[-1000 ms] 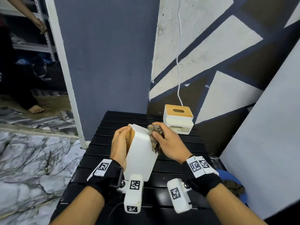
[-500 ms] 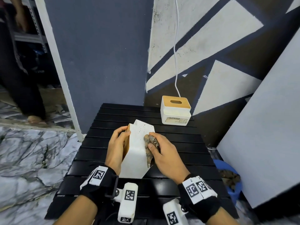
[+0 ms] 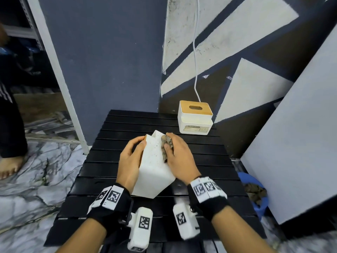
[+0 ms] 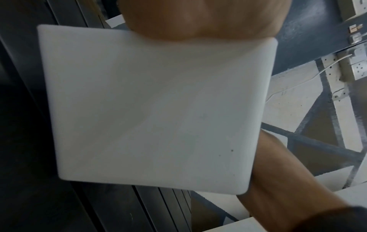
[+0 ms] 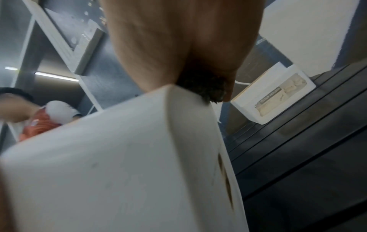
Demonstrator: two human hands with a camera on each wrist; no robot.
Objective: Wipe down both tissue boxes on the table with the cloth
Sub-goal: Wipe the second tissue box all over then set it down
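A white tissue box [image 3: 155, 167] is tipped on its side over the black slatted table [image 3: 209, 161], its wooden lid facing left. My left hand [image 3: 131, 157] grips it from the left, fingers curled over the lid edge. Its white bottom panel [image 4: 151, 109] fills the left wrist view, with my left palm [image 4: 198, 18] above it. My right hand [image 3: 179, 157] presses a crumpled brown cloth [image 3: 166, 146] against the box's upper right face. The cloth [image 5: 204, 89] also shows dark under the right palm at the box's edge [image 5: 139, 157]. A second white tissue box [image 3: 195, 116] with a wooden lid stands upright at the far right; it is also in the right wrist view [image 5: 276, 97].
A white cable [image 3: 195, 52] hangs down the painted wall behind the second box. A large white panel [image 3: 300, 134] leans right of the table. A blue basin [image 3: 255, 194] with brown cloths sits on the floor below it. A person's bare foot [image 3: 9, 167] stands at far left.
My right hand has slid the cloth up the box's face toward its far top edge. The box has tilted a little more to the right in my left hand's grip.
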